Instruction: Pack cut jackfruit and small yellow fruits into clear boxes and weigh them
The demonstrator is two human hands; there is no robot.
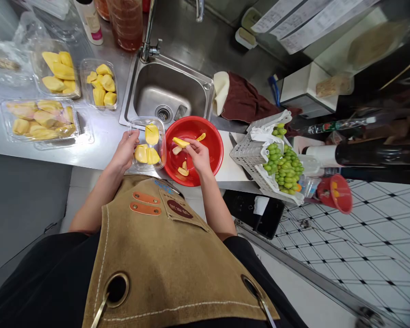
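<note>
My left hand [125, 148] grips the left rim of a clear plastic container [141, 166] with several yellow jackfruit pieces [152, 134] inside. Over the red colander [217, 148], my right hand [198, 156] pinches a yellow piece of jackfruit [181, 142] between thumb and fingers. Below it in the colander lie a few more pieces of jackfruit [183, 169]. The container stands right beside the colander's left rim, at the front of the steel counter.
Packed boxes of jackfruit [41, 120] stand on the left of the counter [102, 125]. Behind the colander is a steel sink [146, 86] with a tap [150, 50]. A knife [233, 140] and a white basket [248, 150] of green grapes [287, 168] are at right.
</note>
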